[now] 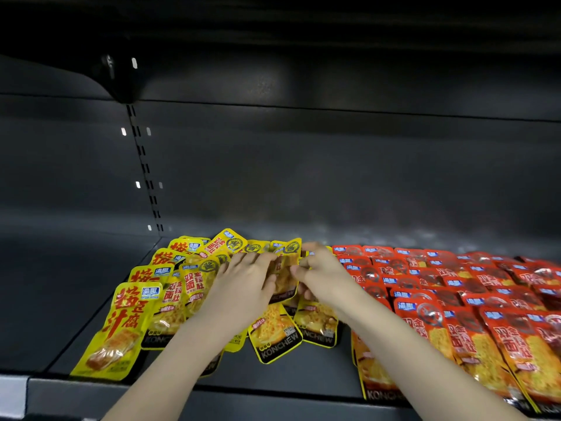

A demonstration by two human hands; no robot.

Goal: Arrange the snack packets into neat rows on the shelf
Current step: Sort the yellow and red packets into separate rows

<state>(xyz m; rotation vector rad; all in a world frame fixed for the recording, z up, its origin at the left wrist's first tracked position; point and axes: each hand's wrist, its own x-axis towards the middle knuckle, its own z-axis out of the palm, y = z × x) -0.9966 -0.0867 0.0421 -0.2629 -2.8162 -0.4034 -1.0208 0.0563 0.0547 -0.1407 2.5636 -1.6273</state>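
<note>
Yellow snack packets [170,299] lie in a loose, overlapping heap on the left half of the dark shelf [288,375]. Red snack packets [473,302] fill the right half in overlapping rows. My left hand [243,287] and my right hand [321,275] meet over the middle of the yellow heap. Together they pinch one yellow packet [287,268] that stands raised above the others, left fingers on its left edge, right fingers on its right edge. A larger yellow packet [118,326] with red characters lies at the front left.
The shelf's dark back panel [303,177] rises behind the packets, with a slotted upright [145,174] at left. Another shelf [273,56] overhangs above. The shelf's front lip [212,396] runs along the bottom. Bare shelf floor [91,284] shows left of the yellow heap.
</note>
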